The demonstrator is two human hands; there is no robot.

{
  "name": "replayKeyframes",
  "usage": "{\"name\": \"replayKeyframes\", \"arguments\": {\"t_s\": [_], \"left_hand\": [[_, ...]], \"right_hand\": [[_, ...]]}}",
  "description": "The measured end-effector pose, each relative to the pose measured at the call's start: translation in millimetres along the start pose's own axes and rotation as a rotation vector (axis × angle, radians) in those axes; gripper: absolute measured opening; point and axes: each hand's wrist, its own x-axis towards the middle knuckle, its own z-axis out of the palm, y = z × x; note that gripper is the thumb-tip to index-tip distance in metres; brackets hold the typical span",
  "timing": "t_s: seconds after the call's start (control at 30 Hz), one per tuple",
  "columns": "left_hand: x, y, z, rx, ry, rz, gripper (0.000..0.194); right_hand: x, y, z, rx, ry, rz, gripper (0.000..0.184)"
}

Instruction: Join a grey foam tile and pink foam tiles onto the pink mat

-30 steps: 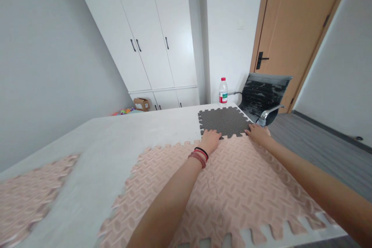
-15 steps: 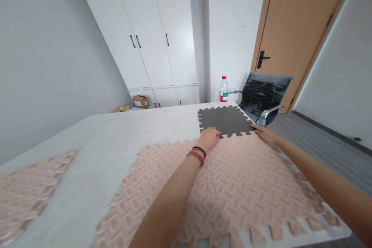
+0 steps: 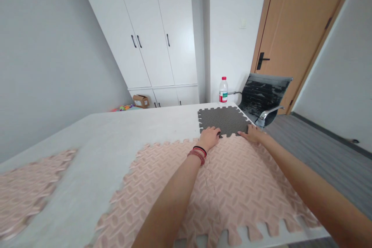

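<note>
Seemingly mid-seam: pressing dark grey tile (image 3: 223,117), far right, against far edge of pink mat (image 3: 240,174) with left hand (image 3: 209,138) half-curled, right hand (image 3: 252,133) thumb-spread; can't tell if pinching foam. Next, probably calls for pushing teeth flush along joint.

Joined mats (image 3: 241,178), centre of the dial, with twelve pointing away from the person I am watching: pale pink, patterned with leaf-shaped lozenges in alternating slants. Outlying mat (image 3: 29,190), nine o'clock: similar pink and pattern. Far mat (image 3: 223,118), twelve: dark grey, finely mottled. Wristbands (image 3: 197,155): black, red and braided dusky red. Table (image 3: 130,126): white. Bottle (image 3: 223,88), twelve: clear, red cap, label red, green and white. Cabinet (image 3: 157,11), eleven: white, black handles (image 3: 168,40). Door (image 3: 302,27), one: honey-brown wood grain.
</note>
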Motion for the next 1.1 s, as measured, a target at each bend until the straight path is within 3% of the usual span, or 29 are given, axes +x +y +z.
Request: {"name": "replayKeyframes", "arguments": {"t_s": [0.27,0.53,0.7,0.83,0.97,1.1], "left_hand": [[10,27,2.5,0.064,0.004,-0.118,0.034],[41,53,5.6,0.105,-0.075,-0.294,0.041],[32,34,23.4,0.053,-0.069,-0.317,0.065],[28,10,33.6,-0.044,-0.132,-0.263,0.066],[23,-4,22.4,-0.082,-0.131,-0.211,0.059],[-14,-22,-5.4,-0.065,-0.033,-0.154,0.050]], "right_hand": [[8,-11,-4,-0.077,-0.087,0.095,0.094],[21,-9,4,-0.090,-0.121,0.127,0.110],[16,-5,17,-0.070,-0.113,0.133,0.108],[9,-5,17,-0.062,-0.113,0.111,0.106],[0,-8,10,-0.056,-0.095,0.109,0.105],[-8,-7,8,-0.033,-0.054,0.073,0.102]]}}
